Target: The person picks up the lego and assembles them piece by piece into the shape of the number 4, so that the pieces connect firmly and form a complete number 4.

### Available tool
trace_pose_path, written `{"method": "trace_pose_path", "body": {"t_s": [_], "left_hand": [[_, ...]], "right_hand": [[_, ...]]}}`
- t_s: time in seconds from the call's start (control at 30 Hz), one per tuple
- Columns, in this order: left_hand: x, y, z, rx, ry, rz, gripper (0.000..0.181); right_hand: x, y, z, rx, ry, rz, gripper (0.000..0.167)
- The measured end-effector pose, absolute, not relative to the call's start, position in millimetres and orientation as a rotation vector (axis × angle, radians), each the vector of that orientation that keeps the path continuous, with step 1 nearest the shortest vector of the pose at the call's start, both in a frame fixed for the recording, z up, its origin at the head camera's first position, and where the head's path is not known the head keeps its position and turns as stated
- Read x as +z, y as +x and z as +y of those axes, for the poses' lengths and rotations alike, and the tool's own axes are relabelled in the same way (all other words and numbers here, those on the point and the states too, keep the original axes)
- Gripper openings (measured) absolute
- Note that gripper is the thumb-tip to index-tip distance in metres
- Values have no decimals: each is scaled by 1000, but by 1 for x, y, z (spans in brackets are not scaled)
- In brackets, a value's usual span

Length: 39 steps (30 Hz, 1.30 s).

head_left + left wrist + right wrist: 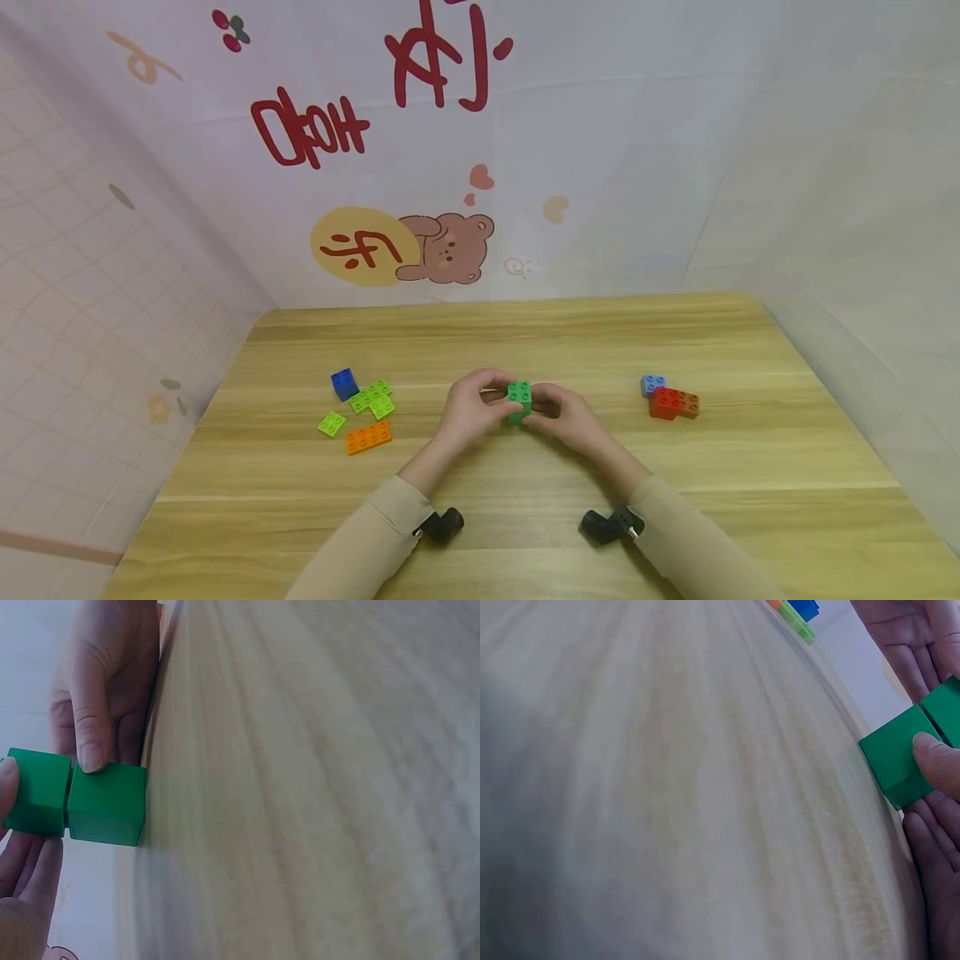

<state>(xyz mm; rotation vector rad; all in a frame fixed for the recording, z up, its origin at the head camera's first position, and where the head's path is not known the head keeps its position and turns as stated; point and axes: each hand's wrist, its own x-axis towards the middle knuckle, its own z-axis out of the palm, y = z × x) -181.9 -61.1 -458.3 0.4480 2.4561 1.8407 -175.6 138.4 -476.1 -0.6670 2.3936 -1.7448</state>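
Two green toy bricks stand one above the other between the hands at the middle of the table. My left hand (471, 410) pinches the upper green brick (519, 390) between thumb and fingers. Lower down, my right hand (567, 422) grips the lower green brick (107, 806), its thumb on the near face and its fingers behind. A thin dark seam runs between the two bricks in the left wrist view. The lower brick's base is at or just above the tabletop; I cannot tell which.
On the left of the wooden table (517, 542) lie a dark blue brick (344, 384), joined lime pieces (371, 397), a small lime plate (332, 424) and an orange plate (368, 437). To the right sit light blue (652, 384), red (664, 406) and brown (689, 406) bricks.
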Motion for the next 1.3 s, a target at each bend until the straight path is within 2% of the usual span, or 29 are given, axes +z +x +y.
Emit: {"method": "trace_pose_path", "body": {"t_s": [0.37,1.3], "left_hand": [[-458,-185,-63,1847,466,2429,30],[-454,-193,-64,1728,532,2496,24]], "right_hand": [[-512,-192,143,-1756,-635,2403,41],[-513,-193,144,-1783,-640,2394,40]]}}
